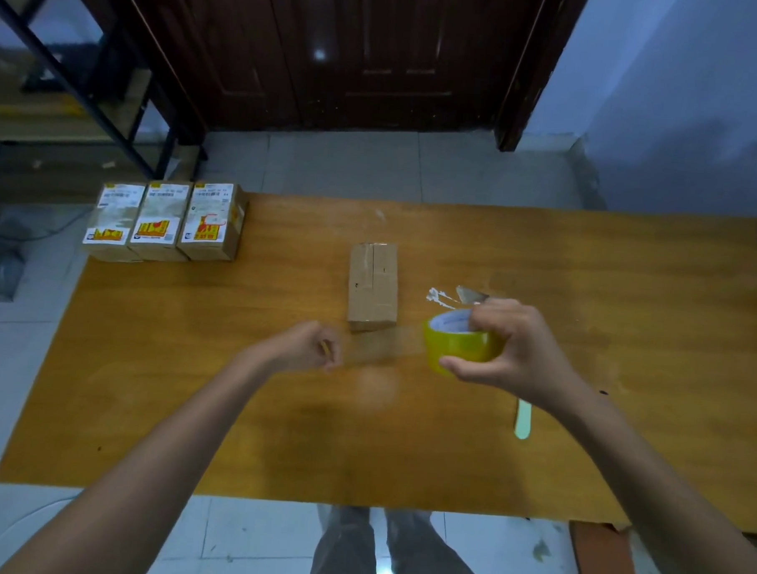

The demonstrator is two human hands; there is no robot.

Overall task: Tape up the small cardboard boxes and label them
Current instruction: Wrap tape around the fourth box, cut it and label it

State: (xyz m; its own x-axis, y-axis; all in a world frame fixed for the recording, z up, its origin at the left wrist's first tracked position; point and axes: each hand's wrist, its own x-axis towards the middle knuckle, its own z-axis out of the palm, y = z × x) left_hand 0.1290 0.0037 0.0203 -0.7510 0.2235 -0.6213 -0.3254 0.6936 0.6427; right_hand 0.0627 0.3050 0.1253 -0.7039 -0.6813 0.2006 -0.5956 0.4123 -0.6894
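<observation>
Unlabelled box (373, 286) lies mid-surface (579, 425), long axis pointing away from the person, just beyond a clear tape strip (378, 349) pinched by the left hand (309, 346), drawn from the yellow roll (459, 342) gripped by the right hand (510, 351); three labelled boxes (165, 221) at far-left corner.

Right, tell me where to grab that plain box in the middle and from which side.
Grip the plain box across its two long side faces, coming down from above. It lies flat on the table with its long axis running away from the person and both sides free. The right hand holds the tape roll and the left hand pinches the pulled strip, so neither is free.
</observation>
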